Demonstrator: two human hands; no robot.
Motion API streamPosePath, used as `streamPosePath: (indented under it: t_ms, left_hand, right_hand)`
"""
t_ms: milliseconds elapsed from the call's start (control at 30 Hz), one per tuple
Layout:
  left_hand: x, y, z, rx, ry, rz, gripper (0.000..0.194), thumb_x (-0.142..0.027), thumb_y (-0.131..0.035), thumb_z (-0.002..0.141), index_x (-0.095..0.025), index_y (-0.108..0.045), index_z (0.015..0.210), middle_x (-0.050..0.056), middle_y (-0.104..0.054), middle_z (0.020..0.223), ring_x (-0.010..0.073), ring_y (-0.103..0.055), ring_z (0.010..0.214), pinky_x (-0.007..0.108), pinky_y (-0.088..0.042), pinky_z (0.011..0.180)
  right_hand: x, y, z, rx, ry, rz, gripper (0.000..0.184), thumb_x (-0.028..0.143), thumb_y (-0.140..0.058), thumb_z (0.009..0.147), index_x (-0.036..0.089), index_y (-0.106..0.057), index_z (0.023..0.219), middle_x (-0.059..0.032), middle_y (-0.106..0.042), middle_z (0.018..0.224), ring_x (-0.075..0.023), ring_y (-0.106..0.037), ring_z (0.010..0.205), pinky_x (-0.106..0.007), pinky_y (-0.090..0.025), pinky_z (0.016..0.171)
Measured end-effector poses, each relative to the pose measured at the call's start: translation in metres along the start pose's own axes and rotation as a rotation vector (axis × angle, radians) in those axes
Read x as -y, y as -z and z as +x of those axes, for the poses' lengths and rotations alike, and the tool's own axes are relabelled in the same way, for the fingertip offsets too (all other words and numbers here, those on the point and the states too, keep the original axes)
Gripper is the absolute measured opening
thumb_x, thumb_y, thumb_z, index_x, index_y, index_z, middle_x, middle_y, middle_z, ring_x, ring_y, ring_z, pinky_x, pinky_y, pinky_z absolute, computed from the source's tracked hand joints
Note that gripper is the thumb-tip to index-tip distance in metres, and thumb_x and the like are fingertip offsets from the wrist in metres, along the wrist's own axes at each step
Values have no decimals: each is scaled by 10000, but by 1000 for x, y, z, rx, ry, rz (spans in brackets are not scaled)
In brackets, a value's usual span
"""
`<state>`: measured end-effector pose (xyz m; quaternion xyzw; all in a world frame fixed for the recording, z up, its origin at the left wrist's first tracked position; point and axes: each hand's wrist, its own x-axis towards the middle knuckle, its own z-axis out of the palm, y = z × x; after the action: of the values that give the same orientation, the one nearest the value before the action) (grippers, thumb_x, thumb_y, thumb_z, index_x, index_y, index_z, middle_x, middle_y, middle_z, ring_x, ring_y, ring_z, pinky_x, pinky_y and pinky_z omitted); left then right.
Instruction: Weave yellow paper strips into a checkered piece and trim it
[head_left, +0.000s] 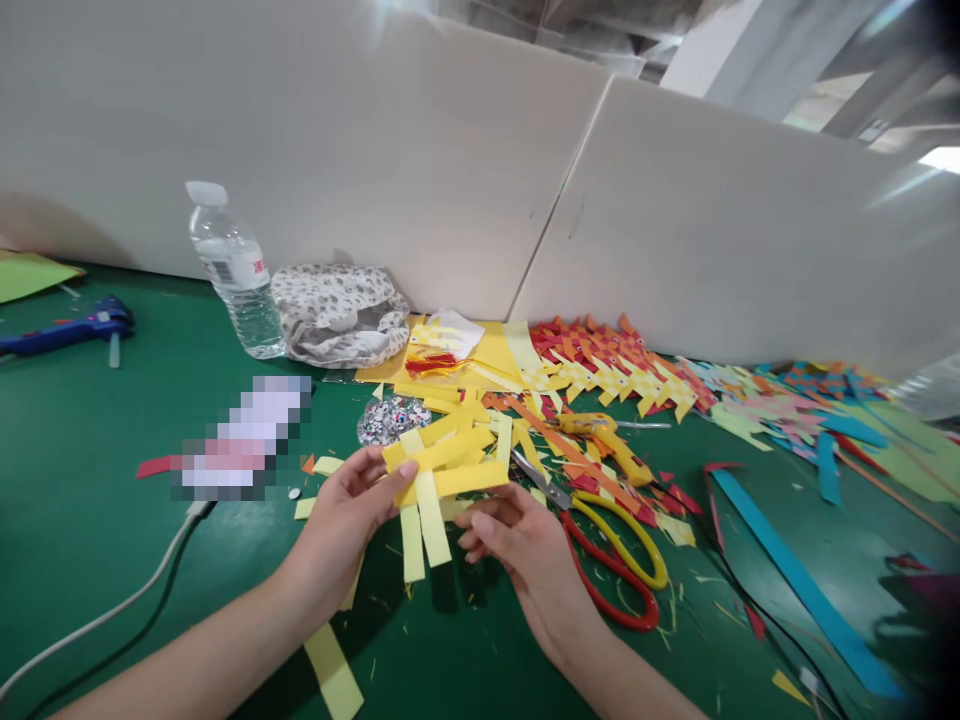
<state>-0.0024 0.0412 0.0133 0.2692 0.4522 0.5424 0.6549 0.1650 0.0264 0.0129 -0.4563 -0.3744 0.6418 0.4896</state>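
My left hand [352, 505] pinches a set of interlaced yellow paper strips [461, 478], its thumb on top. Pale yellow strip ends [431, 520] hang down from the weave between my hands. Under the right end of the strips is my right hand [536, 550], fingers loosely curled and thumb apart from them; whether it touches the paper I cannot tell. Just beyond it lie scissors [619, 535] with one red and one yellow handle loop. A yellow glue gun [607, 440] rests behind the scissors among paper scraps.
Along the pale partition stand a water bottle [236, 275] and a patterned cloth pouch [337, 315]. Woven red and yellow paper pieces [615, 370] lie at the back. A blurred phone [244, 435] with a white cable, a blue glue gun [71, 330] and a blue strip [806, 580] lie on the green table.
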Motion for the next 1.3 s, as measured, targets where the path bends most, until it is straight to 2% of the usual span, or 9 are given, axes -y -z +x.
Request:
streamPosePath:
  t_ms: [133,300,567,667,767,833,933,1100,1300]
  left_hand:
    - [1,0,-1,27,24,20,226,-266,-713,705,-197,-536,827,-47,-634,820,74,-604,724,152,-505,626]
    - [6,0,-3,127,126,94,226,-267,-716,698,-185,-541,815,-25,-659,810,101,-623,746,195,-525,661]
    - [8,3,-2,132,159,117,260,-260,-739,668,-180,-497,721,-34,-658,750,109,-630,735,199,-526,643]
    - [7,2,-3,139,158,118,261,-267,-734,675,-183,-493,728,-27,-664,777,108,-626,743,195,-522,637]
    - [6,-1,-5,161,166,136,258,-271,-729,681,-178,-491,718,-32,-659,762,94,-615,714,184,-518,618]
    - [6,-3,-8,170,180,143,282,-259,-741,665,-178,-473,699,-51,-642,703,85,-608,675,176,-516,593]
    - [8,-6,-11,191,197,127,318,-245,-758,639,-180,-451,691,-71,-613,634,78,-597,626,177,-517,568]
    - [11,-7,-11,186,236,89,344,-233,-769,625,-182,-439,706,-75,-614,643,74,-599,619,178,-519,567]
    - [15,-10,-15,212,252,94,345,-244,-773,615,-176,-444,698,-81,-603,607,61,-584,576,154,-500,532]
  right_hand:
    - [-3,1,1,12,-11,-47,285,320,-772,608,149,-653,802,-26,-679,701,-108,-604,565,-217,-500,534]
    - [5,4,2,-61,44,-170,226,359,-741,644,151,-660,684,-19,-676,648,-120,-603,582,-229,-508,583]
    - [7,9,6,-108,88,-175,187,331,-742,652,166,-654,655,10,-652,597,-102,-584,559,-201,-492,572]
    - [9,9,5,-25,53,-123,205,351,-725,674,168,-676,752,-22,-686,699,-133,-613,622,-238,-507,610]
    - [12,3,3,53,17,-96,323,363,-746,641,170,-677,891,-63,-703,845,-201,-645,744,-332,-519,719]
    - [14,-1,1,26,-7,-97,359,381,-757,617,163,-678,892,-75,-705,852,-231,-653,763,-369,-516,743]
    - [14,-4,-1,-24,-51,-75,373,414,-765,589,158,-674,844,-78,-707,806,-249,-657,726,-371,-525,678]
    - [14,-5,0,14,-125,47,351,348,-780,590,172,-651,865,-62,-701,839,-239,-657,773,-365,-512,722]
    - [14,-4,3,3,-50,104,385,300,-775,600,194,-608,931,-53,-678,919,-230,-642,814,-362,-511,721]
